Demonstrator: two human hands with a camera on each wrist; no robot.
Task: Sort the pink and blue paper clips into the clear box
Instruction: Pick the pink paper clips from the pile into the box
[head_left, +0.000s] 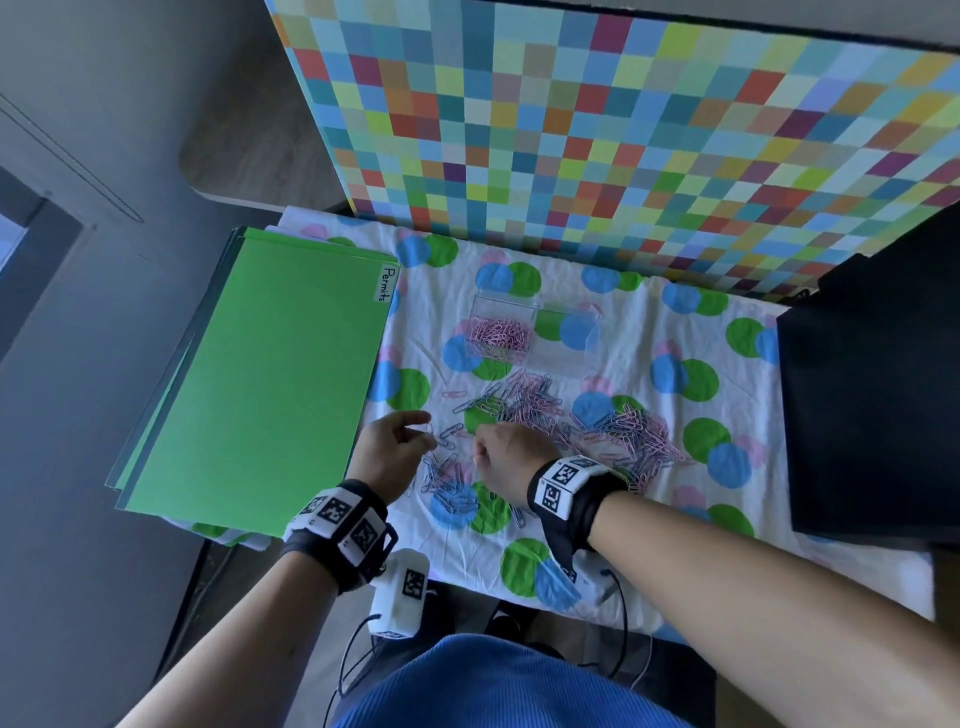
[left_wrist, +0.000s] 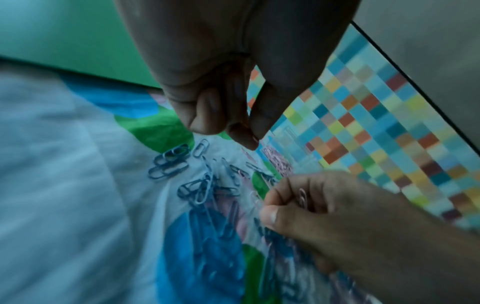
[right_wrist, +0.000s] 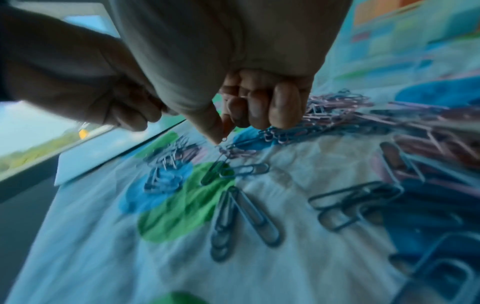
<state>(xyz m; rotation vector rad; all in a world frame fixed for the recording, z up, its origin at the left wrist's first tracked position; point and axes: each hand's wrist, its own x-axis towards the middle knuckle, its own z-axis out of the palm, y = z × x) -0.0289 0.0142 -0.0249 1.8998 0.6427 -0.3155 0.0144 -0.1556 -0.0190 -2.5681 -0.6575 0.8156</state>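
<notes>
The clear box (head_left: 566, 345) stands at the back of the dotted cloth; its left compartment holds pink clips (head_left: 498, 335), while the right one looks empty. A mixed heap of pink and blue paper clips (head_left: 618, 434) spreads in front of it. Several blue clips (head_left: 449, 488) lie between my hands. My left hand (head_left: 427, 434) hovers over them, thumb and finger pinching what looks like a pink clip (left_wrist: 255, 138). My right hand (head_left: 478, 453), close beside it, has its fingers curled round pink clips (left_wrist: 302, 197), and its thumb and forefinger pinch another clip (right_wrist: 224, 139).
A stack of green folders (head_left: 260, 374) labelled "Permits" covers the table's left side. A chequered board (head_left: 623, 130) stands upright behind the box. A black object (head_left: 872, 389) blocks the right side. The cloth's front edge (head_left: 649, 608) is near my body.
</notes>
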